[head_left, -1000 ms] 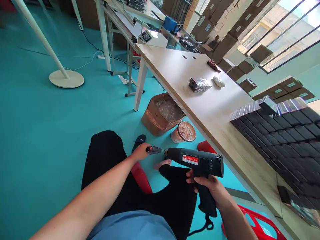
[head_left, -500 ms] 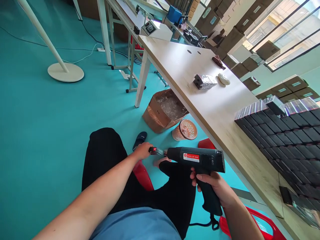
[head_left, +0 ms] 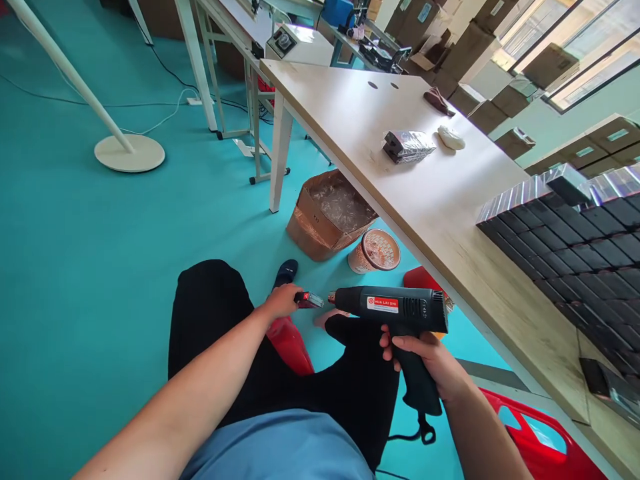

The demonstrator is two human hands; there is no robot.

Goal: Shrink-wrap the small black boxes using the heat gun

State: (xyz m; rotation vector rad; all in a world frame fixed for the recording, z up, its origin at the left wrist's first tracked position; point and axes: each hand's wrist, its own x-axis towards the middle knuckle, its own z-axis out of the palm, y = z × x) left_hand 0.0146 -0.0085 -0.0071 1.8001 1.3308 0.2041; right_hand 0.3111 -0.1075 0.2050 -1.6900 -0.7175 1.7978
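My right hand (head_left: 419,353) is wrapped round the grip of a black heat gun (head_left: 360,302) with a red-and-white label, held level above my right thigh. Its metal nozzle points left. Just off the nozzle tip, my left hand (head_left: 283,301) grips the near end of a small dark box (head_left: 309,300) with red on it and a shiny surface. A narrow gap separates box and nozzle. The left fingers are mostly hidden behind the hand and the box. From the heat gun's handle a black cord runs down.
A wooden-topped table (head_left: 345,120) runs along the right, bearing a large stack of black boxes (head_left: 575,247), a wrapped bundle (head_left: 409,147) and a white lump (head_left: 451,138). Beneath its edge stand a carton of clear film (head_left: 315,230) and a waste basket (head_left: 361,258). A red chair (head_left: 540,427) is beside me.
The small box has turned in my left hand, showing its face at another angle and a wider gap to the nozzle. The heat gun stays nearly in place. The view has shifted slightly.
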